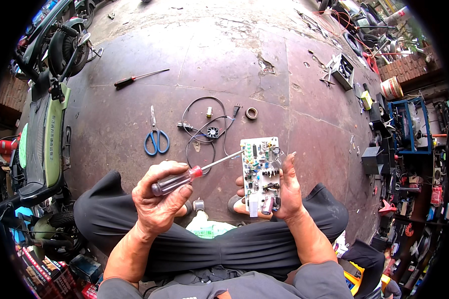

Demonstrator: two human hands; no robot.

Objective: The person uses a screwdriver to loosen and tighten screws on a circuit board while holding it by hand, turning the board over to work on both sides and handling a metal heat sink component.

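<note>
Holds a circuit board (257, 172) face-up over the brown floor (319, 159), clasped by its sides in the right hand (289, 197). Grips a screwdriver (178, 180) by its clear handle in the left hand (157, 202), pointing to the board's far left edge; cannot tell whether touching. Seems at a probing step, calling next for a steady board and a light tip. Faces a fan (212, 132), tape roll (247, 115), blue-handled scissors (153, 122) and second screwdriver (125, 82) beyond.
</note>
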